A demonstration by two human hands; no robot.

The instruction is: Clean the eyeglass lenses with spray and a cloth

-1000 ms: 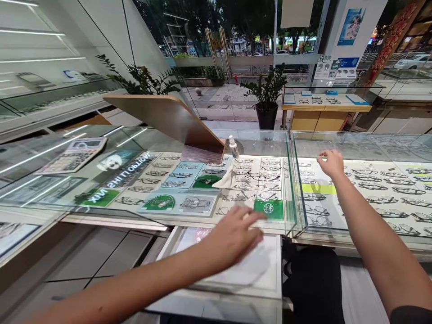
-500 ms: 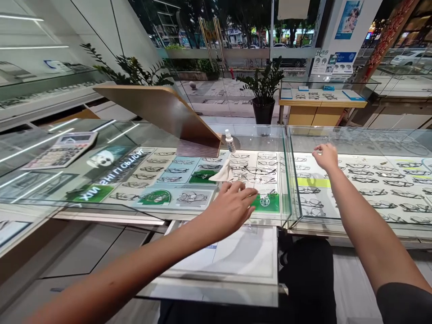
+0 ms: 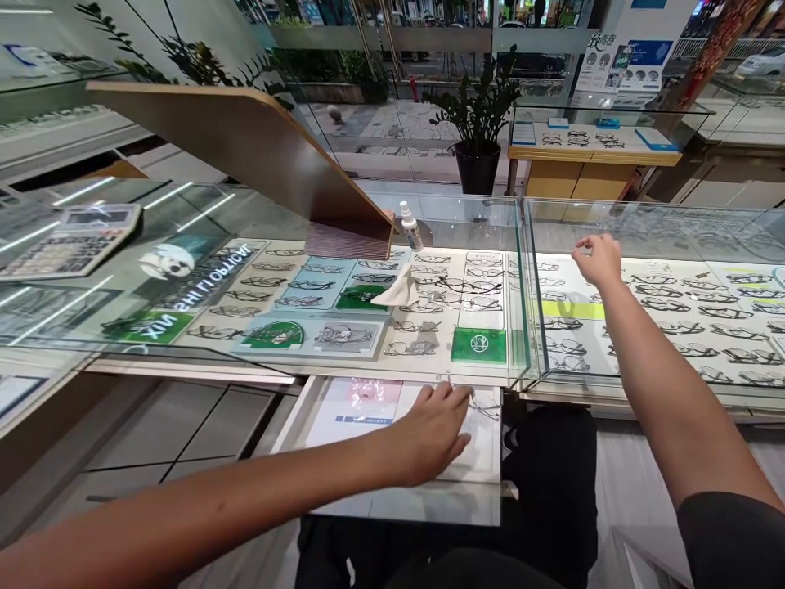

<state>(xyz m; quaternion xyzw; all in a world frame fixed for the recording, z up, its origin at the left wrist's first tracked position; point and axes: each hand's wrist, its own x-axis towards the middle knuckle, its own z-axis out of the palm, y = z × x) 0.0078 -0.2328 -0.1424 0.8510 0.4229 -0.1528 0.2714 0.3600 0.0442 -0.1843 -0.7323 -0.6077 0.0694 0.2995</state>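
My left hand (image 3: 429, 433) hovers over the pulled-out white drawer (image 3: 325, 401), palm down, its fingers apart and slightly bent. A thin-framed pair of glasses (image 3: 486, 409) shows just beyond its fingertips in the drawer. Whether the fingers touch it I cannot tell. Farther right, my right hand (image 3: 599, 258) is above the glass display counter (image 3: 650, 225), thumb and fingertips pinched together; anything between them is too small to make out. On the left counter a white cloth (image 3: 400, 289) lies near a small spray bottle (image 3: 410, 227), with dark-framed glasses (image 3: 469, 286) beside the cloth.
A brown tilted board (image 3: 245, 139) rises over the left counter. A calculator (image 3: 74, 237) lies at far left. Rows of eyeglasses (image 3: 668, 315) fill the display cases. A potted plant (image 3: 478, 155) stands behind the counter. My legs (image 3: 552, 483) are right of the drawer.
My left hand has come down and back from over the counter edge to the drawer, where glasses now show by its fingertips. My right hand keeps its pinch above the counter. The view has tilted down.
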